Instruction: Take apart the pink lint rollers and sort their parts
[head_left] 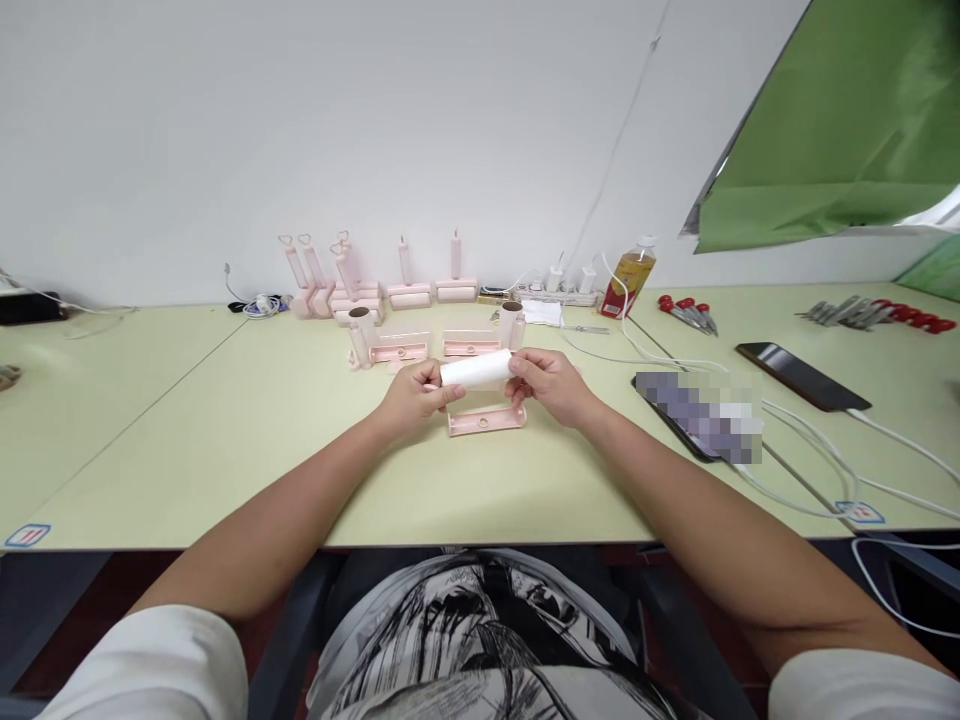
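A printed shirt [480, 640] is seen before the white roll [476, 369], whose ends are pinched by left hand [416, 392] and right hand [552, 385]; a pink holder [502, 421] is set near it.

Sitting before the bench [465, 500], holding a roll [478, 370] between left hand [420, 388] and right hand [551, 385], over or just behind an open case [499, 424]; not showing clearly which. Facing two more open cases [416, 353] behind the roll and, farther back, rollers [411, 295] along the wall [450, 120]. Having a bottle [631, 280] to the right of the rollers, and two phones [802, 375] on the bench, right of the right hand.
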